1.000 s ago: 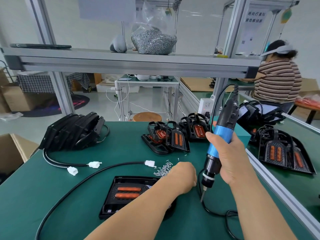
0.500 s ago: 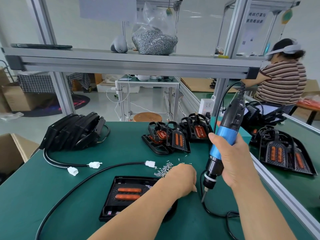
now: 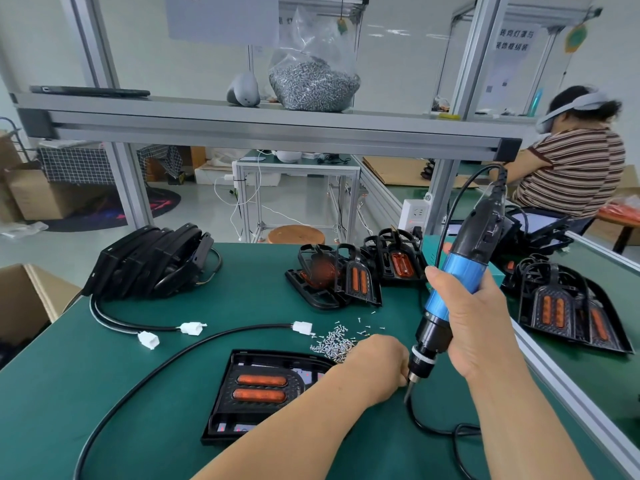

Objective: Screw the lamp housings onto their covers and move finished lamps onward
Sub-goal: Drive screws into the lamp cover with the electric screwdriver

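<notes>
An assembly workshop: aluminium-framed bench (image 3: pixel 263 126), bagged screws (image 3: pixel 313 86) (another worker (image 3: pixel 575 171) alongside).

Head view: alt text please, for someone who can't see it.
The right hand holds a blue electric screwdriver tip down, its bit beside the curled left hand, next to a pile of loose screws. A black lamp with two orange strips lies on the green table.

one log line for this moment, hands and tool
right hand: grips screwdriver | left hand: curled at bit, contents hidden | lamp: lying flat | screws: loose pile
</notes>
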Demonstrator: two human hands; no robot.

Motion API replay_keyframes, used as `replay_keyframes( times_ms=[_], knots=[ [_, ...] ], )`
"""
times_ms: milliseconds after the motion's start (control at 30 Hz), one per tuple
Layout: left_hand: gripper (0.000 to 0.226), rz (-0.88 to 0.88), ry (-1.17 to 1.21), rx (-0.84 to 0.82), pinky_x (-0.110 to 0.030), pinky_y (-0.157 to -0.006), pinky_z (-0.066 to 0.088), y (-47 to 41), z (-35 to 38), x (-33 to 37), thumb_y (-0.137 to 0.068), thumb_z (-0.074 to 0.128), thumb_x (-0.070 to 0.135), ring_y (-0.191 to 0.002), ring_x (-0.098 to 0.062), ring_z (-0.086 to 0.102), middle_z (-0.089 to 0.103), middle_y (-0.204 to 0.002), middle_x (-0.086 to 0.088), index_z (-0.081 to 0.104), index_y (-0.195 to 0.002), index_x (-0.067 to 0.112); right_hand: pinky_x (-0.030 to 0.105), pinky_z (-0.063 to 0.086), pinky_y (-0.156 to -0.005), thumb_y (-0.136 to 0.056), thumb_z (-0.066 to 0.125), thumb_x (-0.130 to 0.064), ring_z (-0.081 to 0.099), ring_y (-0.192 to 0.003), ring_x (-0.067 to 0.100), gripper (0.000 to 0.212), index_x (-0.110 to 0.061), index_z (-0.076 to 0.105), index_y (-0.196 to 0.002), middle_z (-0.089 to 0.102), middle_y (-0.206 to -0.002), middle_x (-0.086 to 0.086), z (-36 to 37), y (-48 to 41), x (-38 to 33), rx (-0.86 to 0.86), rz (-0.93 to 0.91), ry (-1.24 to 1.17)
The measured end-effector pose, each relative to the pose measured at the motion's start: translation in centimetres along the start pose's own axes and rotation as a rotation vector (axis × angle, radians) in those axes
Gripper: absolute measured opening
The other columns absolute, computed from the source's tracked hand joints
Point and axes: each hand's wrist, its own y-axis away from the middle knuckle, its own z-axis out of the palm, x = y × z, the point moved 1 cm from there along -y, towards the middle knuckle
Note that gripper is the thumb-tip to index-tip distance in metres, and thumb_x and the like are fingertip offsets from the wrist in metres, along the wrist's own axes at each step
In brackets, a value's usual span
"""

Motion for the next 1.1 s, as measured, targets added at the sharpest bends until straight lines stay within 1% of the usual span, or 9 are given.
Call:
replay_keyframes(
  times_ms=[67, 233, 400, 633, 767, 833, 900, 967, 1100],
  knots=[
    [0.021, 0.003, -0.011, 0.009, -0.036, -0.076, 0.046, 0.0, 0.2, 0.0, -0.093, 0.056, 0.012, -0.082, -0.033, 0.053, 0.056, -0.089, -0.012, 0.048, -0.074, 0.016, 0.031, 0.044, -0.067, -0.087, 0.075, -0.013, 0.051, -0.060, 0.002, 0.021, -0.029, 0.061, -0.089, 0.053, -0.065, -0.018, 0.0, 0.1, -0.1, 0.006, 0.000, -0.003],
    [0.005, 0.008, 0.017, 0.014, -0.041, -0.085, 0.050, -0.1, 0.3, -0.1, -0.093, 0.056, 0.010, -0.095, -0.037, 0.060, 0.059, -0.098, -0.016, 0.058, -0.094, 0.005, 0.035, 0.044, -0.073, -0.088, 0.074, -0.013, 0.050, -0.069, 0.008, 0.021, -0.030, 0.062, -0.088, 0.053, -0.073, -0.012, 0.0, 0.3, -0.2, 0.016, -0.008, -0.015],
    [0.015, 0.009, 0.091, 0.013, -0.044, -0.091, 0.053, -0.4, 0.8, 0.1, -0.089, 0.062, 0.006, -0.101, -0.036, 0.063, 0.067, -0.109, -0.015, 0.062, -0.104, 0.002, 0.034, 0.044, -0.073, -0.088, 0.074, -0.013, 0.050, -0.063, 0.003, 0.021, -0.029, 0.061, -0.087, 0.052, -0.063, -0.021, 0.0, 0.3, -0.3, 0.030, -0.009, -0.006],
    [0.014, 0.046, 0.006, 0.065, -0.040, -0.083, 0.049, 0.4, 0.0, 0.1, -0.094, 0.052, 0.010, -0.098, -0.037, 0.060, 0.060, -0.105, -0.016, 0.059, -0.105, 0.004, 0.036, 0.043, -0.074, -0.088, 0.074, -0.013, 0.050, -0.070, 0.010, 0.022, -0.030, 0.062, -0.083, 0.053, -0.069, -0.014, -0.4, 0.3, -0.3, 0.063, -0.027, -0.060],
    [0.011, -0.002, 0.397, 0.226, -0.032, -0.068, 0.049, 1.8, -2.1, -2.6, -0.091, 0.055, 0.011, -0.074, -0.019, 0.056, 0.066, -0.089, -0.005, 0.065, -0.092, 0.015, 0.037, 0.041, -0.074, -0.090, 0.071, -0.010, 0.047, -0.070, 0.014, 0.025, -0.031, 0.061, -0.081, 0.051, -0.067, -0.012, 0.1, 0.3, -0.3, 0.094, -0.054, -0.159],
    [0.010, -0.021, 0.686, 0.264, -0.034, -0.072, 0.056, 3.2, -2.8, -4.4, -0.089, 0.060, 0.008, -0.067, -0.014, 0.057, 0.065, -0.077, -0.001, 0.067, -0.087, 0.015, 0.032, 0.047, -0.070, -0.092, 0.068, -0.007, 0.054, -0.068, 0.013, 0.025, -0.030, 0.060, -0.086, 0.056, -0.066, -0.013, 1.0, 0.4, -0.3, 0.100, -0.078, -0.224],
    [0.008, -0.057, 1.028, 0.254, -0.029, -0.072, 0.060, 4.5, -3.2, -5.9, -0.091, 0.063, 0.003, -0.063, -0.011, 0.059, 0.065, -0.073, -0.002, 0.069, -0.092, 0.008, 0.025, 0.054, -0.070, -0.093, 0.066, -0.004, 0.061, -0.064, 0.007, 0.023, -0.026, 0.058, -0.091, 0.062, -0.064, -0.014, 2.2, 0.7, -0.5, 0.097, -0.110, -0.288],
    [0.006, -0.107, 1.312, 0.209, -0.025, -0.068, 0.058, 5.6, -3.2, -6.9, -0.092, 0.064, 0.001, -0.060, -0.010, 0.061, 0.067, -0.072, -0.003, 0.069, -0.094, 0.003, 0.029, 0.056, -0.077, -0.091, 0.067, -0.004, 0.065, -0.065, 0.009, 0.019, -0.020, 0.057, -0.095, 0.063, -0.065, -0.009, 3.5, 1.1, -0.8, 0.102, -0.148, -0.331],
    [0.009, -0.215, 1.638, 0.125, -0.023, -0.057, 0.056, 7.3, -2.8, -8.1, -0.094, 0.061, 0.006, -0.055, -0.008, 0.060, 0.067, -0.070, -0.003, 0.067, -0.087, 0.005, 0.031, 0.056, -0.069, -0.082, 0.066, -0.014, 0.061, -0.059, 0.012, 0.018, -0.024, 0.057, -0.094, 0.063, -0.067, -0.004, 5.8, 1.6, -1.8, 0.171, -0.223, -0.423]
  ],
)
